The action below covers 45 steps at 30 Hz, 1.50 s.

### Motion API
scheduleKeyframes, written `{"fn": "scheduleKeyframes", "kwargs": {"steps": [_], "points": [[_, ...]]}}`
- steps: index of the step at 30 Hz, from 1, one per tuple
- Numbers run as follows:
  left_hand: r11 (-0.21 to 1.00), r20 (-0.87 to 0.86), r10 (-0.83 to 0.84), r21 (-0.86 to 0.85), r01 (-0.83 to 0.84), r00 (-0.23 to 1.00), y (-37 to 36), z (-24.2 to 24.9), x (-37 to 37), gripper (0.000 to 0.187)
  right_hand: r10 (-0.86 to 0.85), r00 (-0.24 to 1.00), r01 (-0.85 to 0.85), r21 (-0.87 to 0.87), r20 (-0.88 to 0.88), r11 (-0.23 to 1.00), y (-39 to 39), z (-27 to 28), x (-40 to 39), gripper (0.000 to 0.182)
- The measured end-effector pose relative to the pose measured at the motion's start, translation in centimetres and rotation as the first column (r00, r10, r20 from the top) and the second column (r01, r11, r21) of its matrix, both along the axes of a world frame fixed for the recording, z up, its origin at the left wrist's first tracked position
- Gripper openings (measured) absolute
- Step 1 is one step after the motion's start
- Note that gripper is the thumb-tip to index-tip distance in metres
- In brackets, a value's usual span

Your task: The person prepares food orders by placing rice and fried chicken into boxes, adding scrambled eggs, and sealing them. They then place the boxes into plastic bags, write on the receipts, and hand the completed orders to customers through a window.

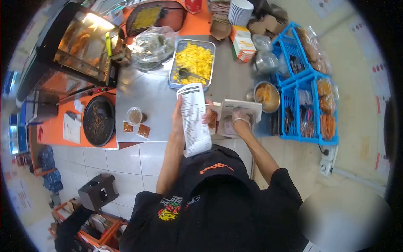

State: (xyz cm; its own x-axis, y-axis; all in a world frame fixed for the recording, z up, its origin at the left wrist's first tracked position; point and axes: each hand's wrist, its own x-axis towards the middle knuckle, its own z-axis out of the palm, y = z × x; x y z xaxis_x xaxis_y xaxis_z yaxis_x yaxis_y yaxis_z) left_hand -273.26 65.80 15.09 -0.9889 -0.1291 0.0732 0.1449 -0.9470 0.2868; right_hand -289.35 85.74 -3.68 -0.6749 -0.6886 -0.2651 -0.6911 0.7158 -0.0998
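Head view: note the printed paper slip [194, 126], raised at the near edge of the counter [161, 88]. Gripped from behind in the left hand [177, 111], with thumb on one edge and fingers curled round the other, likely to keep the print readable. Just beside, see the right hand [241, 116], clear-gloved, inside the white box [250, 107], probably gloved for hygiene; with fingertips hidden, impossible to say whether spread or pinching. Near the box, note the metal bowl [275, 104], apparently placed for short reach. Beyond the slip, find the tray [179, 46] of yellow food [195, 59], with ladle [184, 73] resting inside, presumably for ready scooping. Farther right, find blue baskets [296, 80], compartmented, apparently for sorting.
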Motion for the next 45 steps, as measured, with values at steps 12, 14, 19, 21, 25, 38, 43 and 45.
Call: {"fn": "scheduleKeyframes", "kwargs": {"steps": [12,14,19,21,25,38,43,45], "points": [[0.996,-0.094,0.081,0.037,-0.078,0.992,-1.0,4.4,-1.6,0.079,0.085,0.996,-0.079,0.158,-0.031,0.984,0.8,-0.3,-0.2,0.021],[0.995,-0.142,0.066,0.090,-0.054,0.988,-1.1,4.2,-2.4,0.077,0.171,0.985,-0.170,-0.039,0.031,0.985,1.2,3.1,-0.3,0.041],[0.995,-0.131,-0.010,0.097,0.023,0.991,-0.9,4.7,-4.1,0.075,-0.092,0.923,0.154,-0.140,0.373,0.978,2.0,7.3,-0.8,0.064],[0.998,-0.056,0.027,-0.059,-0.030,0.998,-0.5,3.9,-5.2,0.078,-0.216,0.762,0.429,-0.226,0.610,0.874,2.1,8.3,0.0,0.067],[0.518,0.146,0.269,-0.855,-0.015,0.952,3.8,-1.1,-7.2,0.083,-0.249,0.761,0.612,-0.790,0.600,-0.032,0.4,7.4,2.0,0.068],[-0.039,0.295,0.063,-0.954,0.298,0.953,5.6,-7.6,-0.3,0.040,-0.761,0.556,0.505,-0.863,0.335,-0.011,19.5,-1.3,-5.0,0.029],[-0.089,0.272,0.167,-0.953,0.289,0.948,2.7,-7.2,-1.0,0.041,-0.861,0.301,0.714,-0.501,-0.410,0.488,19.2,-1.9,-14.9,0.059],[-0.121,0.272,0.190,-0.947,0.297,0.943,2.1,-6.6,-0.7,0.041,-0.919,0.267,0.956,-0.202,0.292,0.213,21.6,-3.1,-19.1,0.061]]}}
